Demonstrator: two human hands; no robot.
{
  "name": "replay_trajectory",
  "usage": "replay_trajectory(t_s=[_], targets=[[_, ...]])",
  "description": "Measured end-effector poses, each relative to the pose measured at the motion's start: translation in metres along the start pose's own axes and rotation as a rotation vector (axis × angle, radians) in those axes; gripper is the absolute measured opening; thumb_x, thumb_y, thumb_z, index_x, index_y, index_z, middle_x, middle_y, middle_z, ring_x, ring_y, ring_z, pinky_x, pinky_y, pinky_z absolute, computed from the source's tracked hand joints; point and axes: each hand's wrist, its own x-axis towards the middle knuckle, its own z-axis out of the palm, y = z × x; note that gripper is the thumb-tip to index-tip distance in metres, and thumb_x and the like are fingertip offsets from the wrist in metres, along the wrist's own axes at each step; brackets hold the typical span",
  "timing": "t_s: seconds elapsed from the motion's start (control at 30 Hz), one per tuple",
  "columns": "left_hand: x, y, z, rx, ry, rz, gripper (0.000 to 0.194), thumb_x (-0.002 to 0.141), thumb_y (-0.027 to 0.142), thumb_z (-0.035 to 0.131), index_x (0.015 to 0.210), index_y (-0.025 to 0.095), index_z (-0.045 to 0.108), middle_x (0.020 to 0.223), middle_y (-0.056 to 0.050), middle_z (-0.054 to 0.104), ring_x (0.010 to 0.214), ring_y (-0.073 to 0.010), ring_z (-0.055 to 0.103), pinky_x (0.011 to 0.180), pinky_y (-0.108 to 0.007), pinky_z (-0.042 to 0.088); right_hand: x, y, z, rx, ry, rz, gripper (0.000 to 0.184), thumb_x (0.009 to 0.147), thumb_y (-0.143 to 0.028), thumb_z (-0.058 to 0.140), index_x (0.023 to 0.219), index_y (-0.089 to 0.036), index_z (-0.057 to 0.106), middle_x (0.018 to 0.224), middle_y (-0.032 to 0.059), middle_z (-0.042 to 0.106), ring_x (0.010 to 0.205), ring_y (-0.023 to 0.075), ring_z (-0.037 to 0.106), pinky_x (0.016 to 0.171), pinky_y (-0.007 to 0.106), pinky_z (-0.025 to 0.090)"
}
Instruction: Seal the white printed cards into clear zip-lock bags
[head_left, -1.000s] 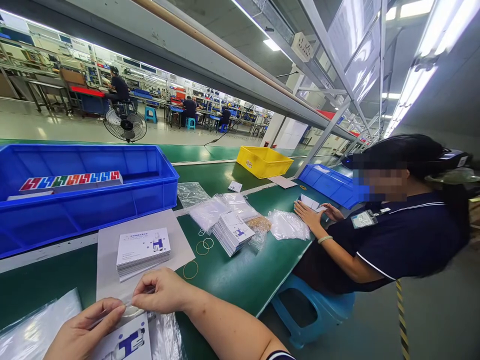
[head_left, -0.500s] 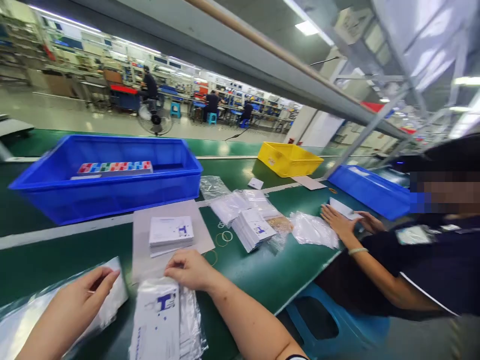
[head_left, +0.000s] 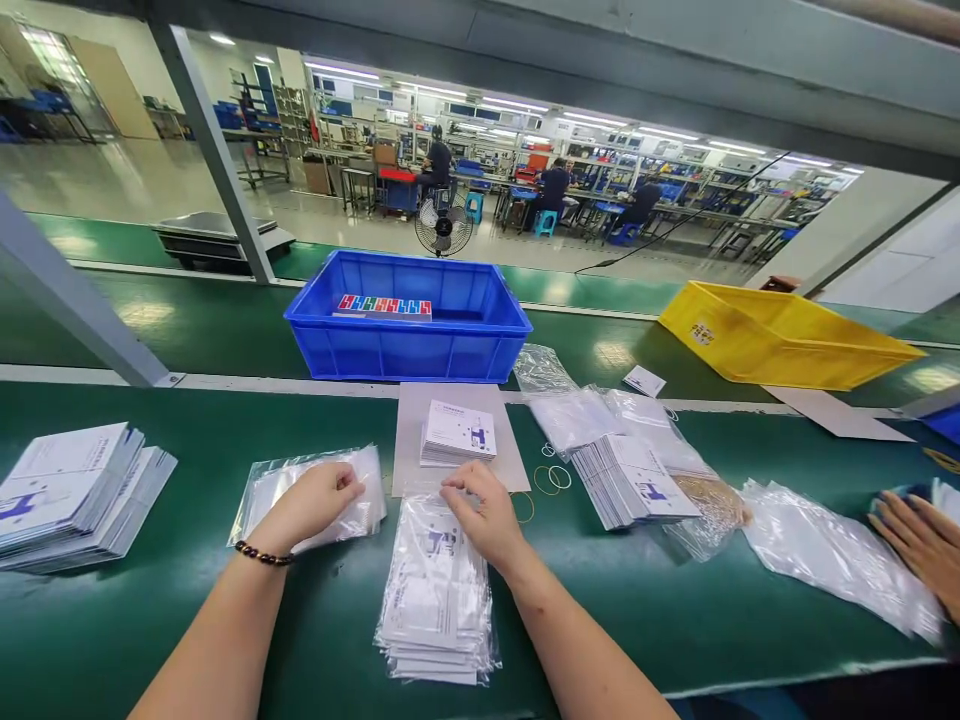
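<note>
My left hand, with a beaded bracelet at the wrist, has its fingertips pinched together over a pile of clear plastic bags. Whatever is between those fingertips is too small to make out. The thumb and fingers of my right hand close on the top edge of a plastic bag. That bag holds a white booklet with a purple print and lies uppermost on a stack of bagged booklets in front of me. Just beyond, a stack of unbagged booklets rests on a grey cardboard sheet.
Banded booklets lie at left; another stack lies at right beside rubber bands and loose plastic bags. A blue bin and yellow bin stand behind. A co-worker's hand is at the right edge.
My view has swung left and levelled, so the left booklet stacks have come in and the co-worker is mostly out. My right hand stays at the top of the bagged stack.
</note>
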Motion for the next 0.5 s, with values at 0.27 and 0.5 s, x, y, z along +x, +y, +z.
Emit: replay_trajectory(t_s=[0.27, 0.5], targets=[[-0.009, 0.043, 0.037, -0.388, 0.098, 0.122, 0.035, 0.072, 0.044, 0.048, 0.051, 0.019, 0.038, 0.048, 0.006, 0.037, 0.049, -0.0106, 0.036, 0.048, -0.022, 0.025, -0.011, -0.002, 0.023, -0.127, -0.122, -0.039, 0.032, 0.082, -0.020, 0.042, 0.110, -0.015, 0.056, 0.068, 0.0033, 0.061, 0.060, 0.0131, 0.056, 0.059, 0.025, 0.046], [-0.011, 0.054, 0.042, -0.654, 0.042, 0.096, 0.036, 0.076, 0.044, 0.041, 0.055, 0.016, 0.050, 0.050, 0.004, 0.045, 0.048, -0.0100, 0.039, 0.048, -0.023, 0.031, -0.010, 0.001, 0.021, -0.388, -0.111, -0.211, 0.037, 0.084, -0.015, 0.032, 0.113, -0.011, 0.055, 0.067, 0.0066, 0.059, 0.061, 0.0155, 0.054, 0.054, 0.025, 0.044]])
